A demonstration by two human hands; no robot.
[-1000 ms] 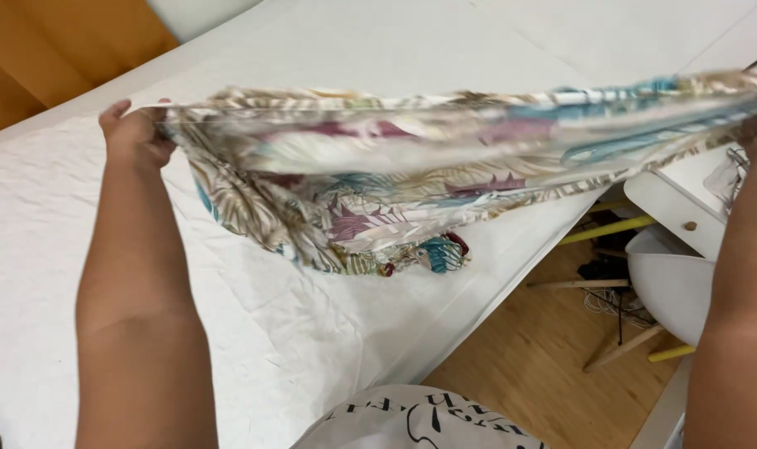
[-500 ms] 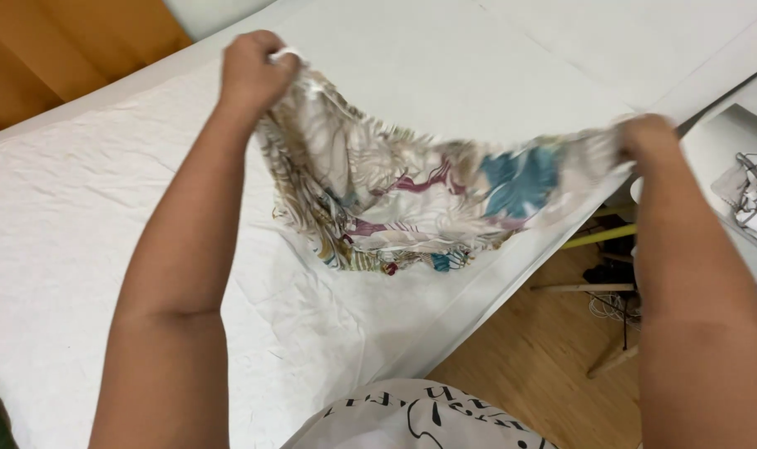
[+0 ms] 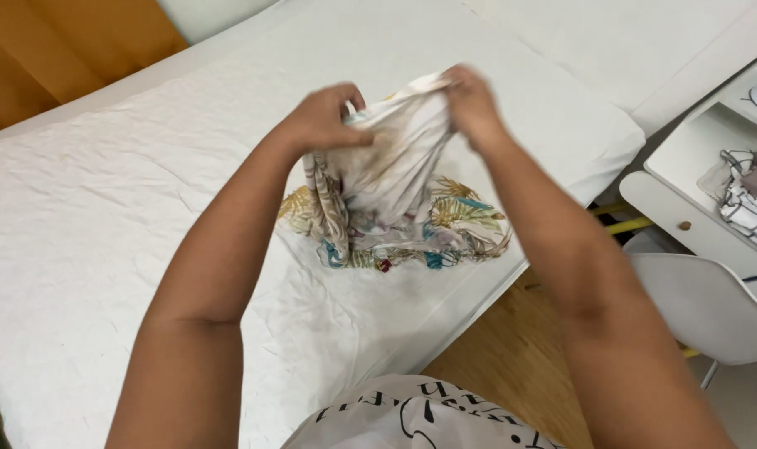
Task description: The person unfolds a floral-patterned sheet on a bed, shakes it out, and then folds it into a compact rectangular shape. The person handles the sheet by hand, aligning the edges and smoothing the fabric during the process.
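Observation:
A leaf-patterned cloth in cream, gold and teal hangs bunched over the white bed, its lower end resting on the sheet. My left hand grips the cloth's top at the left. My right hand pinches the top at the right, close beside the left hand. Both hands are held above the bed, near its right edge.
A white desk with an open drawer stands to the right and holds folded clothes. A white chair sits below it on the wooden floor. An orange-brown wall lies at the upper left.
My hands, spread wide with the cloth stretched between them, have come together. The cloth now hangs folded and bunched, its bottom touching the bed.

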